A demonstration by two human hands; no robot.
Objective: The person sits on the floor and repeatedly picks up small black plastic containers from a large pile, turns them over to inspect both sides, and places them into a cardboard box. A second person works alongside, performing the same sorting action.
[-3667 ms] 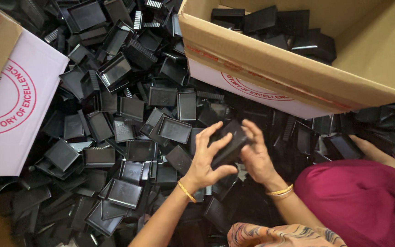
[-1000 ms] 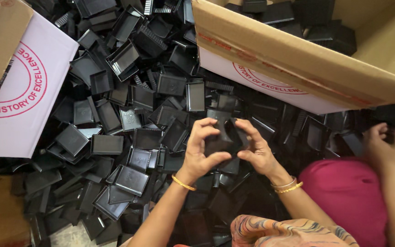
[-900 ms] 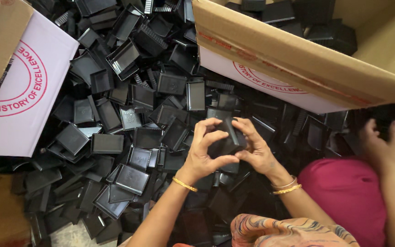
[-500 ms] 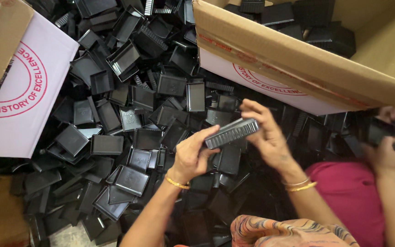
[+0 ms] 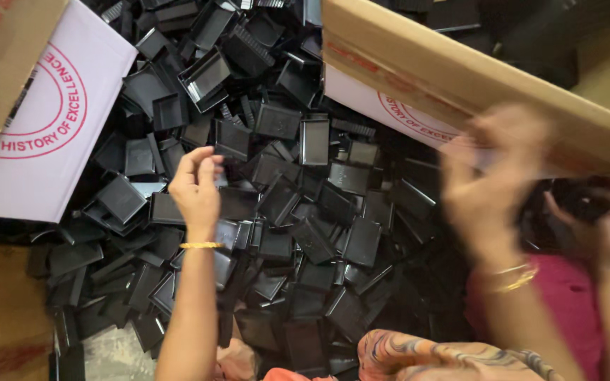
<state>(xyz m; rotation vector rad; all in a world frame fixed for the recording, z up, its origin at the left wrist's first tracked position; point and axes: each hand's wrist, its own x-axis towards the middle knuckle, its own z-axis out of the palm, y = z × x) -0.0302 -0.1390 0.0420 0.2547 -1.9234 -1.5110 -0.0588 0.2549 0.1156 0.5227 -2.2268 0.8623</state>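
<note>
Down over the heap of black plastic trays [image 5: 277, 212] on the floor, my left hand [image 5: 195, 187] hovers with its fingers [image 5: 202, 164] pinched loosely together, holding nothing I can make out. My right hand [image 5: 488, 183] is raised and blurred beside the tilted cardboard box [image 5: 474, 77]; I cannot tell whether it grips anything. At the right edge, another person's hands [image 5: 605, 219] clasp a dark piece.

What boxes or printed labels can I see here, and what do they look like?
Cardboard box, upper left: brown, with a white panel bearing a round red emblem.
Cardboard box, upper right: brown and open, with a white side showing part of a red round emblem.
No screens or signs.
</note>
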